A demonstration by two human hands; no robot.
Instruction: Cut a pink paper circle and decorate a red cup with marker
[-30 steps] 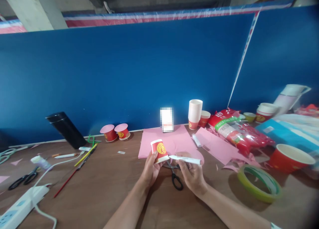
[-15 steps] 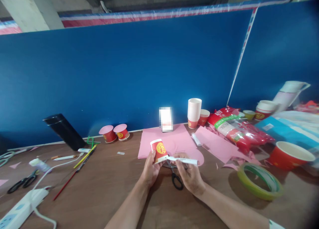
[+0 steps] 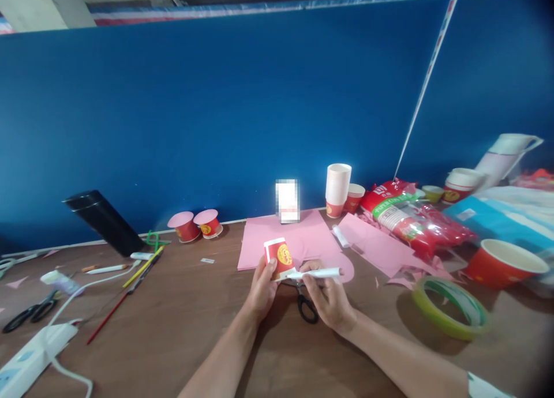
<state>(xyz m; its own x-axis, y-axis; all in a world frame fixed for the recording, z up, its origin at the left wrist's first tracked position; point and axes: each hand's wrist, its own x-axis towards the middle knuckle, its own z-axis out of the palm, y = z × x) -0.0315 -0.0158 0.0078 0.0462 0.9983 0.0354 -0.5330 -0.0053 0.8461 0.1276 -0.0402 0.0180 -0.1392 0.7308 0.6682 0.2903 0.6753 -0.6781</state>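
My left hand (image 3: 262, 291) is wrapped round a red paper cup (image 3: 284, 261) with a gold emblem, tilted over the table. In my right hand (image 3: 331, 300) is a slim white tube (image 3: 324, 273), its narrow tip pointing left. That tip meets or nearly meets the cup's lower rim; actual contact is hard to tell. Below and between the hands lie black-handled scissors (image 3: 307, 310), their blades partly hidden. Pink paper sheets (image 3: 259, 245) spread behind the cup, with a rounded pink piece (image 3: 345, 269) beside my right hand.
Two short red cups with pink tops (image 3: 184, 228) stand back left, near a black flask (image 3: 106, 222). Stacked paper cups (image 3: 338, 190), a red cup package (image 3: 400, 216), a tape roll (image 3: 450, 308) and a wide red cup (image 3: 504, 265) occupy the right. A power strip (image 3: 37, 355) lies front left.
The cup has shifted slightly right and tipped a little in my left hand. My right hand keeps the white tube at its rim. The whole view has moved slightly.
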